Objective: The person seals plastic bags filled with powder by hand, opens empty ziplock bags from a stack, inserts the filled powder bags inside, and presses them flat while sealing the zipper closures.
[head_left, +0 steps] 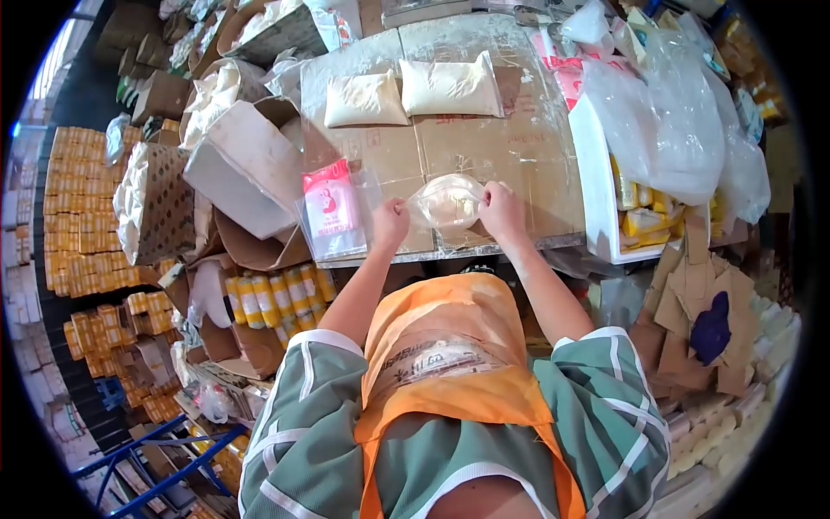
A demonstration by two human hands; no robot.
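A clear plastic bag with pale cream powder in it rests at the near edge of the cardboard-covered table. My left hand pinches the bag's left end, and my right hand grips its right end, so the top is pulled taut between them. Both hands are closed. Farther back lie two filled bags of the same pale powder, a smaller one and a larger one. Left of my left hand is a stack of flat pink-and-clear printed bags.
On the right, a white foam box holds yellow-wrapped packs, with clear plastic bags heaped over it. A white foam box and open cartons crowd the left side. Yellow-taped packs sit in a carton below the table edge.
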